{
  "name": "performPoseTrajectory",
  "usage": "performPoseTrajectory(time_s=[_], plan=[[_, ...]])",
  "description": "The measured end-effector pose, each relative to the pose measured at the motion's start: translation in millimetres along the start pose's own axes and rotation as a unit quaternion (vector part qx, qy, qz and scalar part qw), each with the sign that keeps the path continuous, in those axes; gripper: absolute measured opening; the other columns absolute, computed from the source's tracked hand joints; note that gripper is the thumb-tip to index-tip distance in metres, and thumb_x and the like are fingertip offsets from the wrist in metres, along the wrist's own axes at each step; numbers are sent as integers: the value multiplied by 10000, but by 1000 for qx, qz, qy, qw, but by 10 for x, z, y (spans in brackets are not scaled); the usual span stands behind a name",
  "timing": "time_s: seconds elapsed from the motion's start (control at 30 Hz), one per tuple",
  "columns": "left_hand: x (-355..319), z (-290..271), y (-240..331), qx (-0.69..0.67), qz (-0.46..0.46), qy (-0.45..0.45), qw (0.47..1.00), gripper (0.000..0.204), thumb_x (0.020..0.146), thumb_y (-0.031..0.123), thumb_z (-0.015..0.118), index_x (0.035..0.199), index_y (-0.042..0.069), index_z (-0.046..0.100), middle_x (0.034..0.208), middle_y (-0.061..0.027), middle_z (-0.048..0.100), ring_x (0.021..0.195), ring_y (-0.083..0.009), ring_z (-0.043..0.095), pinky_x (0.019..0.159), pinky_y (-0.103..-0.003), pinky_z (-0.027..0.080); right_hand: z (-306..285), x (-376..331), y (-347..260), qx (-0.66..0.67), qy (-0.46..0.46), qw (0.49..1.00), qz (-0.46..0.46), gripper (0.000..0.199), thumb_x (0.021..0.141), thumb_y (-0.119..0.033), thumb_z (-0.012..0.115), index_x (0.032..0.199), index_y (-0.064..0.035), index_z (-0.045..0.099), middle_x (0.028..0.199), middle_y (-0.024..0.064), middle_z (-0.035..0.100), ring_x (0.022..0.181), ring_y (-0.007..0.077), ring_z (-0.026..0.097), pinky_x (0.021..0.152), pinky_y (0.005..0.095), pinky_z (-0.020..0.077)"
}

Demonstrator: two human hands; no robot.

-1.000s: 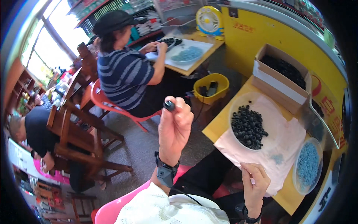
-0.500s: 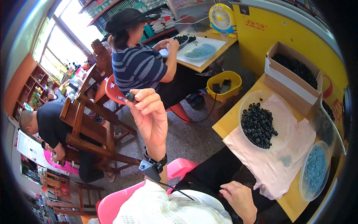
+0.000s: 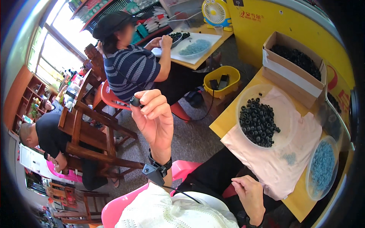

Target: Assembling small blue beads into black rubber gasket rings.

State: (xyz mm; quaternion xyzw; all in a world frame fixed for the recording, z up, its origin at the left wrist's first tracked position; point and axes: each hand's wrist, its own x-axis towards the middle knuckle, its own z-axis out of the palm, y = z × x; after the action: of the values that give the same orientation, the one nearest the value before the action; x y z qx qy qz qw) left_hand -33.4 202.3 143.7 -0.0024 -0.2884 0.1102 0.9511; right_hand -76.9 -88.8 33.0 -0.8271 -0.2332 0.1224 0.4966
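Note:
Raised in front of me, my left hand (image 3: 155, 119) pinches a small black ring-shaped part (image 3: 134, 101) between thumb and fingertips, the part's round end showing. My right hand (image 3: 251, 195) rests low over my lap, its thumb and index finger drawn together; whether anything sits between them is too small to make out. To the right of my hands, a shallow clear bowl (image 3: 283, 143) stands on the table. Many similar small black parts (image 3: 259, 123) are heaped in it. Beside it, near the table's right edge, a clear dish (image 3: 310, 192) holds small pale-blue pieces (image 3: 322, 167).
A pink cloth (image 3: 262, 169) lies under the bowl on the yellow table (image 3: 224, 127). Behind stands a cardboard box (image 3: 283, 72) of black parts. A yellow tub (image 3: 216, 93) is left of the table. A co-worker (image 3: 131, 70) sits at another table; wooden chairs (image 3: 102, 140) stand left.
The view has shifted slightly. My left hand still holds the black part up, now turned a little. My right hand has lifted slightly, its fingers drawn closer together.

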Motion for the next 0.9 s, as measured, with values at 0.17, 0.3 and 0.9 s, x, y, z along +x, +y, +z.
performPoseTrajectory(time_s=[0.17,0.3,0.9], plan=[[19,-77,0,-8,2,5,1000,178,899,57,655,1055,3,589,943,-71,506,815,-156,528,713,-281,468,-39,31,43,2,12,1000,8,108,805,-52,715,901,-13,684,787,136,649,672,292,630,586,355,484],[17,-89,26,-11,-4,3,1000,172,902,54,649,1054,4,587,938,-72,502,818,-157,529,717,-285,470,-96,53,51,11,25,1000,7,101,814,-27,702,909,-2,680,776,136,645,638,268,616,573,334,474],[-313,-909,-750,-24,-169,171,970,135,913,45,619,1026,-6,565,872,-49,466,738,-136,491,657,-255,454,-491,197,99,5,136,988,68,64,832,-33,682,888,-6,692,764,135,650,621,215,629,567,306,482]])
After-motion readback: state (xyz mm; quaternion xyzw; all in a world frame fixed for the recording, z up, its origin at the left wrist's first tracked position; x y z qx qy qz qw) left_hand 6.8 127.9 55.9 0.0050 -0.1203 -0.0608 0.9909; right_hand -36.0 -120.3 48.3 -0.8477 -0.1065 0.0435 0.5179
